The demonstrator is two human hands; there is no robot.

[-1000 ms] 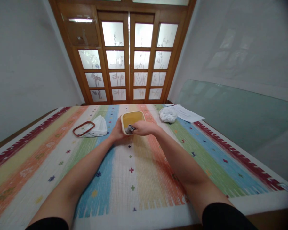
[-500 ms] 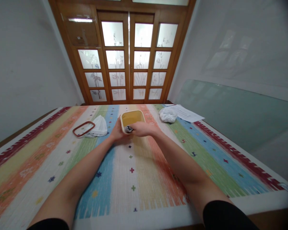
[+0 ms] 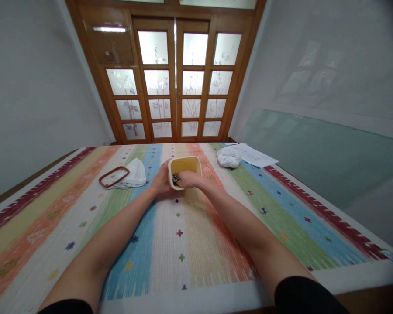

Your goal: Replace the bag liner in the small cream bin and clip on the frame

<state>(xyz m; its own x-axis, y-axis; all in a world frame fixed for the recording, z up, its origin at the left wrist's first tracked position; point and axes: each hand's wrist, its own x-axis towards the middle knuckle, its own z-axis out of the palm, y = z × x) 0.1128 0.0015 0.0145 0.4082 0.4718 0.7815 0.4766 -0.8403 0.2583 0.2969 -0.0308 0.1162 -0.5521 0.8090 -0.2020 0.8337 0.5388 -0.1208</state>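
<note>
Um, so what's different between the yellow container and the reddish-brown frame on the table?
The yellow container is a walled vessel, while the reddish-brown frame is a thin open ring. The left hand holds the container and the right hand reaches into it; neither hand touches the frame. The container has a pale rim around a yellow inside, whereas the frame shows just its one dark color. Both have rounded corners.

Wooden doors (image 3: 180, 109) with bright panes (image 3: 193, 82) between pale walls (image 3: 26, 87)
</note>
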